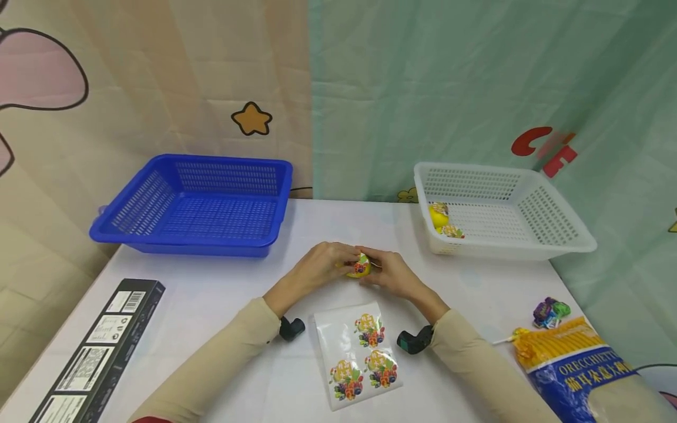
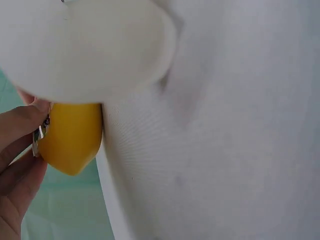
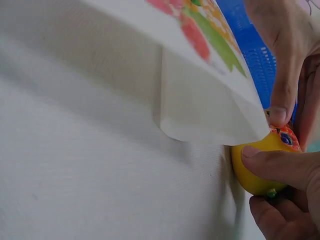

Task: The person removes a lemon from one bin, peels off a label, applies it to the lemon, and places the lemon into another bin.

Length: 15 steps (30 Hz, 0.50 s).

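Note:
Both hands meet at the middle of the white table (image 1: 222, 305) around a small yellow lemon-shaped toy (image 1: 360, 268) that bears a colourful fruit sticker. My left hand (image 1: 322, 265) grips it from the left, and my right hand (image 1: 388, 273) grips it from the right. In the left wrist view the yellow toy (image 2: 70, 137) shows beside fingers. In the right wrist view a thumb (image 3: 280, 167) lies across the yellow toy (image 3: 257, 165) and another finger presses its sticker edge. A sticker sheet (image 1: 357, 352) with three fruit stickers lies just in front of the hands.
A blue basket (image 1: 195, 205) stands at the back left. A white basket (image 1: 502, 211) at the back right holds yellow stickered toys (image 1: 441, 218). A black box (image 1: 100, 352) lies front left. A pasta bag (image 1: 576, 370) and wrapped sweets (image 1: 550, 311) lie front right.

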Each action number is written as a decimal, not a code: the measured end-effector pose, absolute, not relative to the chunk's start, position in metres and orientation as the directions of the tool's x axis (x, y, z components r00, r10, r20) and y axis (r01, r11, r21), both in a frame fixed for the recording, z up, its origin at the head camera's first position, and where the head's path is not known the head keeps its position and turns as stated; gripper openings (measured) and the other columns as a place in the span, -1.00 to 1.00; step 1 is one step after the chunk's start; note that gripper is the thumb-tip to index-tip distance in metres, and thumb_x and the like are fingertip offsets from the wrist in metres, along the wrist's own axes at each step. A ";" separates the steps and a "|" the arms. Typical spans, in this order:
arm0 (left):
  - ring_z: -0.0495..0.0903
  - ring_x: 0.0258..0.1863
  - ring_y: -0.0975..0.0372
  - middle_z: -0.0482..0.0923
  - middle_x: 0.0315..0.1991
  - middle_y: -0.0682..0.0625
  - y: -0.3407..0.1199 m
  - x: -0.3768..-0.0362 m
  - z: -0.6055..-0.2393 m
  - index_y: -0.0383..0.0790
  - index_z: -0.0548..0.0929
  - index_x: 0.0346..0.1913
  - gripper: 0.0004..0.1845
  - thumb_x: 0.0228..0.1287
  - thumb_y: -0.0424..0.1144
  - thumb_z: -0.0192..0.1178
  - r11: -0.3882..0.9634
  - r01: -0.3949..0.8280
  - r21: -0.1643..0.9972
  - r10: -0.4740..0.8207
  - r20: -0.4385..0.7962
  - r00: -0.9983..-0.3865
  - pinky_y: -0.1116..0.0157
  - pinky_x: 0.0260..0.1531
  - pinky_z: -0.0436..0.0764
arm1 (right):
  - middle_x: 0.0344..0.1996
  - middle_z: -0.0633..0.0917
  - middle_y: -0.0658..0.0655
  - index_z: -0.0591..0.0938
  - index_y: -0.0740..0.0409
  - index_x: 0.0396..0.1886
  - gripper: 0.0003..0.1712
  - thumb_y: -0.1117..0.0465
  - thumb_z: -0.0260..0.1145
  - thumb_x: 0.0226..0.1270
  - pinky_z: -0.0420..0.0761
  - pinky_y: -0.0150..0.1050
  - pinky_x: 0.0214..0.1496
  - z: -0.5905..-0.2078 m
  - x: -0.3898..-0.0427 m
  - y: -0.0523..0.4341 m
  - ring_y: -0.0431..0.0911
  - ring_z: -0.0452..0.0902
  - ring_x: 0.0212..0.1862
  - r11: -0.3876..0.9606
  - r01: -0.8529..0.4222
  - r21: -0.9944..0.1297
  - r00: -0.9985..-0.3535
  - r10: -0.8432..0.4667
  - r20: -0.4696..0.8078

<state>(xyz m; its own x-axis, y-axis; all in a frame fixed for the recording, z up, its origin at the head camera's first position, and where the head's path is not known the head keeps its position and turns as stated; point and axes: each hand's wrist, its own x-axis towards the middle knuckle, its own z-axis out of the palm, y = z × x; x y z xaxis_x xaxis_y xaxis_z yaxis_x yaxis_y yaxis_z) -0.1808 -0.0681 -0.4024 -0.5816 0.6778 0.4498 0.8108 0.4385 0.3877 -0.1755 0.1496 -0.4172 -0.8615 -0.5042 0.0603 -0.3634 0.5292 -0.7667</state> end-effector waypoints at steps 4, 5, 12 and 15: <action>0.62 0.09 0.08 0.66 0.06 -0.12 -0.067 -0.185 -0.403 -0.32 0.72 0.01 -0.59 0.03 -0.36 0.48 0.451 0.757 0.473 0.665 0.388 -0.638 0.25 0.15 0.54 | 0.29 0.50 0.23 0.42 0.29 0.37 -0.19 0.37 0.52 0.10 0.48 -0.18 0.26 -0.418 -0.178 0.152 0.03 0.44 0.29 0.524 -0.381 -0.761 -0.857 -0.509 0.079; 0.61 0.11 0.09 0.65 0.07 -0.11 -0.066 -0.187 -0.404 -0.31 0.72 0.02 -0.56 0.01 -0.35 0.49 0.447 0.738 0.505 0.658 0.373 -0.654 0.25 0.16 0.52 | 0.29 0.50 0.24 0.42 0.29 0.37 -0.20 0.38 0.51 0.10 0.48 -0.18 0.26 -0.419 -0.179 0.153 0.04 0.44 0.29 0.513 -0.379 -0.770 -0.855 -0.512 0.081; 0.59 0.14 0.10 0.66 0.06 -0.06 -0.065 -0.195 -0.415 -0.27 0.72 0.04 -0.50 -0.07 -0.34 0.54 0.372 0.594 0.713 0.606 0.298 -0.737 0.26 0.20 0.48 | 0.31 0.48 0.25 0.39 0.31 0.38 -0.19 0.39 0.49 0.12 0.50 -0.16 0.25 -0.423 -0.182 0.156 0.06 0.45 0.29 0.443 -0.301 -0.845 -0.853 -0.521 0.031; 0.59 0.14 0.13 0.67 0.05 -0.01 -0.068 -0.195 -0.419 -0.23 0.73 0.03 -0.49 -0.10 -0.32 0.56 0.368 0.529 0.765 0.578 0.258 -0.774 0.21 0.22 0.47 | 0.36 0.41 0.25 0.33 0.30 0.43 -0.14 0.35 0.49 0.14 0.46 -0.15 0.28 -0.423 -0.180 0.155 0.06 0.39 0.33 0.454 -0.263 -0.852 -0.843 -0.537 -0.026</action>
